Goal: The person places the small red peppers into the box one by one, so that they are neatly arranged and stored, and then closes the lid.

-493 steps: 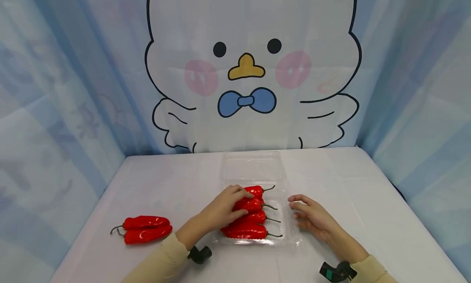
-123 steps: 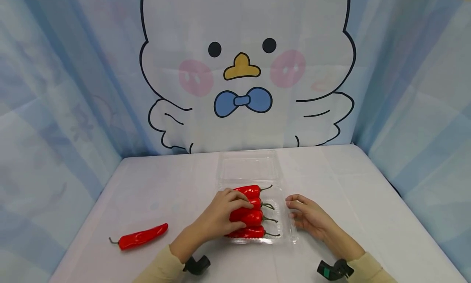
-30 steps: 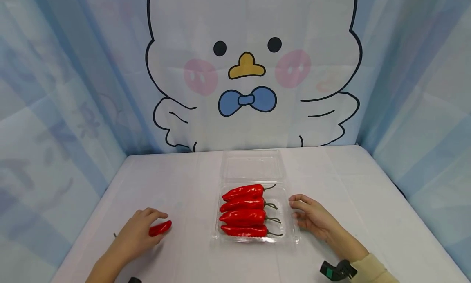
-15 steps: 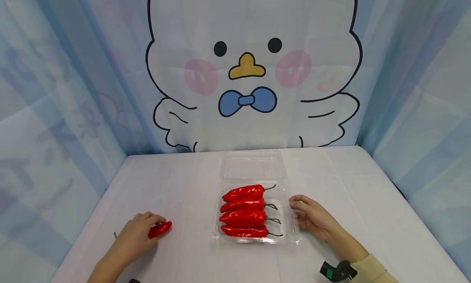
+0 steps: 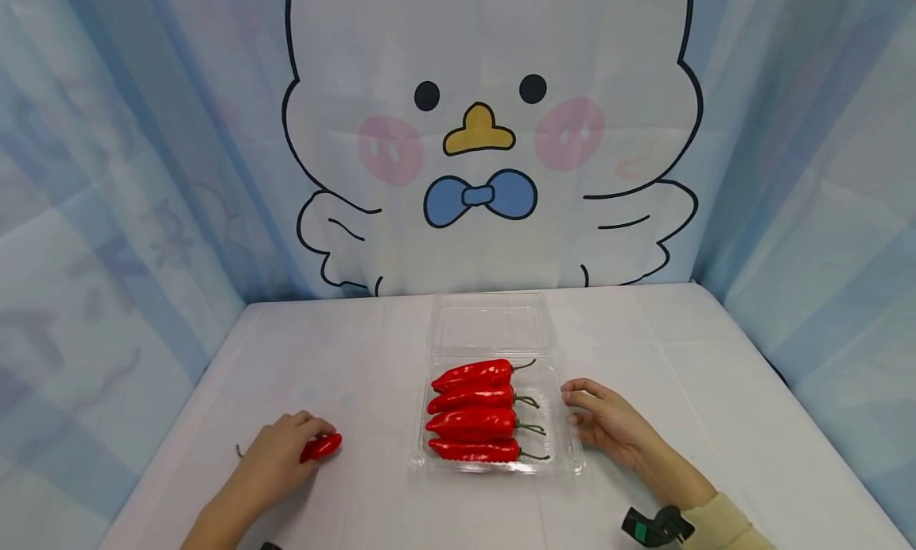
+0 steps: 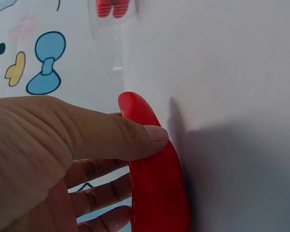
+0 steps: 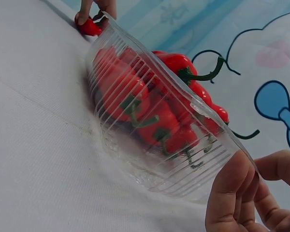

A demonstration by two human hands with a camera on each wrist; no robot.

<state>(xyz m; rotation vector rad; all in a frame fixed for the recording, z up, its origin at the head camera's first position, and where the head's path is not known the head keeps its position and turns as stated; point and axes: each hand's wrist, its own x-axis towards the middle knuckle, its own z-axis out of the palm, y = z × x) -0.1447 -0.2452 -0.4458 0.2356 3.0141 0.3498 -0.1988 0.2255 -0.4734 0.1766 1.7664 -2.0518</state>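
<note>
My left hand [image 5: 281, 460] pinches a red chili pepper [image 6: 157, 183] between thumb and fingers, at the left of the table. Most of this pepper is hidden under the hand in the head view; its tip and a bit of stem show. A clear plastic container [image 5: 565, 447] stands mid-table with its lid [image 5: 490, 325] folded back. In it several red peppers [image 5: 472, 424] lie in rows, stems to the right. My right hand [image 5: 608, 424] holds the container's right rim; the right wrist view has thumb and finger pinching the edge [image 7: 239, 146].
A white cloth [image 5: 343, 359] covers the table. Behind hangs a curtain [image 5: 487, 248] with a cartoon bird, and blue curtains [image 5: 823, 216] close in both sides. A black wrist camera [image 5: 657, 526] sits on the right wrist.
Two peppers lay on the left at first, then one. My left hand has gone from the container to that last pepper, taken hold and shifted it slightly right. The right hand stays put.
</note>
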